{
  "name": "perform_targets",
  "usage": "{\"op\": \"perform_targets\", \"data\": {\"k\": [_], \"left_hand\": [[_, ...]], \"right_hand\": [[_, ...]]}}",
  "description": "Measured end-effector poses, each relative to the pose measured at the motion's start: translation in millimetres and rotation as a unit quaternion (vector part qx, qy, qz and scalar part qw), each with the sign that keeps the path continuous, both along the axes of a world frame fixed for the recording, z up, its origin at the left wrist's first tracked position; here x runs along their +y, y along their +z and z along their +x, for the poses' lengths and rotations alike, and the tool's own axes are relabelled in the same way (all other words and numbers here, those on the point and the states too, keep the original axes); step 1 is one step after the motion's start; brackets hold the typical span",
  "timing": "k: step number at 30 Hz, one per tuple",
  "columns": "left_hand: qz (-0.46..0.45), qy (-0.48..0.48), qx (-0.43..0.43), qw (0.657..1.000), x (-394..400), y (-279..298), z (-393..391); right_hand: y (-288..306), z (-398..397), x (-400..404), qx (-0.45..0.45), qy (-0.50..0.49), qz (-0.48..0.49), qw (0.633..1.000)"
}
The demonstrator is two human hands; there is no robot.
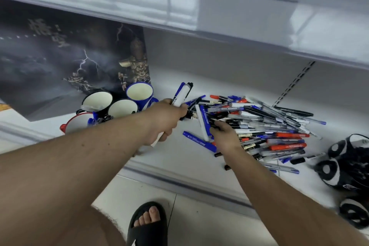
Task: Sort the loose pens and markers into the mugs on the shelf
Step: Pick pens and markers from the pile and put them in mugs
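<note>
A big heap of loose pens and markers [265, 126], blue, red, black and clear, lies on the white shelf [179, 158]. My left hand [165, 120] grips a bundle of markers [182, 94], white and blue, pointing up and away. My right hand [225, 136] reaches into the left edge of the heap, fingers curled on a dark pen there. To the left stand several mugs: a blue one [139, 93], two dark ones [97, 101] [122, 109], and a red-rimmed one [77, 123] with blue pens in it.
A dark poster [60, 62] leans at the shelf's back left behind the mugs. An upper shelf [219, 18] overhangs. Black-and-white patterned items [347, 164] sit at the right. My sandalled foot [148, 223] stands on the tiled floor below the shelf edge.
</note>
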State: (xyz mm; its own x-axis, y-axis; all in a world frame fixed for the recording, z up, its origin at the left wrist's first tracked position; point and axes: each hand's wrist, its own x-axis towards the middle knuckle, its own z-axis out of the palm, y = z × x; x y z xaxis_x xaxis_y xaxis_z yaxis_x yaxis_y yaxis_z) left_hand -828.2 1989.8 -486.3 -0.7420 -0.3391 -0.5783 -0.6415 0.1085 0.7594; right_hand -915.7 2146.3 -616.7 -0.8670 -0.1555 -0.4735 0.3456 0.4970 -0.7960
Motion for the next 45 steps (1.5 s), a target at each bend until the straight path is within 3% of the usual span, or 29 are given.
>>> {"op": "perform_targets", "data": {"k": [1,3,6,10,15,19,26,31,32,34,36,37,40,45], "left_hand": [[0.012,0.02,0.001,1.0,-2.4,0.0,-1.3],[0.025,0.039,0.0,0.999,-5.1,-0.1,-4.7],[0.049,0.077,-0.011,0.996,-11.2,-1.1,-9.3],[0.032,0.098,0.002,0.995,-20.7,-5.9,-11.9],[0.056,0.071,-0.019,0.996,-22.1,-9.5,-12.3],[0.089,0.08,-0.016,0.993,-20.9,-11.0,-15.2],[0.048,0.058,-0.011,0.997,-15.5,-10.2,-14.5],[0.05,0.023,-0.001,0.998,-6.0,-9.4,-11.0],[0.048,0.019,0.002,0.999,-5.4,-10.0,-11.2],[0.045,0.009,0.003,0.999,-3.6,-10.8,-9.8],[0.053,0.0,-0.001,0.999,-2.8,-10.2,-7.7],[0.065,-0.001,-0.006,0.998,-1.7,-8.9,-6.5],[0.103,-0.019,-0.02,0.994,2.3,-5.6,-3.5],[0.128,-0.058,-0.028,0.99,20.0,-2.5,0.2]], "right_hand": [[-13.4,-8.0,1.3,0.055,0.071,0.079,0.993],[-31.8,-22.7,-4.3,0.14,0.21,0.211,0.944],[-39.2,-36.8,-21.5,0.139,0.35,0.333,0.864],[-51.1,-53.6,-35.7,0.13,0.406,0.374,0.824],[-68.9,-43.8,-33.4,0.304,0.45,0.492,0.68],[-73.0,-26.1,-34.3,0.35,0.473,0.501,0.634],[-75.8,8.1,-22.1,0.304,0.449,0.49,0.682],[-60.4,-5.9,-4.4,0.236,0.406,0.472,0.746],[-57.0,-9.8,1.0,0.209,0.389,0.448,0.778],[-46.2,-14.0,10.6,0.133,0.287,0.344,0.884],[-23.9,-13.9,15.6,0.039,0.109,0.153,0.981],[-10.6,-11.7,18.7,-0.01,0.018,0.036,0.999],[32.5,9.8,28.2,-0.163,-0.13,-0.22,0.953],[77.5,44.8,46.1,-0.23,-0.138,-0.287,0.92]]}}
